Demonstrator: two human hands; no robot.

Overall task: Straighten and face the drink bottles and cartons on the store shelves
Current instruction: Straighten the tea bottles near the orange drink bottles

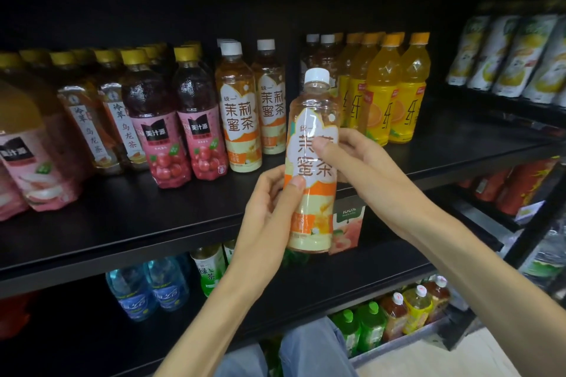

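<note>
Both hands (306, 180) around upright jasmine tea bottle (311, 193)

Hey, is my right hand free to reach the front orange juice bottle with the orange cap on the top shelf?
Probably not yet: the right hand grips the white-capped jasmine tea bottle together with the left hand. The path to the orange juice bottle looks open otherwise.

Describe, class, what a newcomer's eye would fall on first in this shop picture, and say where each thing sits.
First comes the white-capped tea bottle at the centre, held upright in front of the shelf, with the left hand gripping its lower part and the right hand its label. Next, the orange juice bottles glow on the shelf behind, to the right.
</note>
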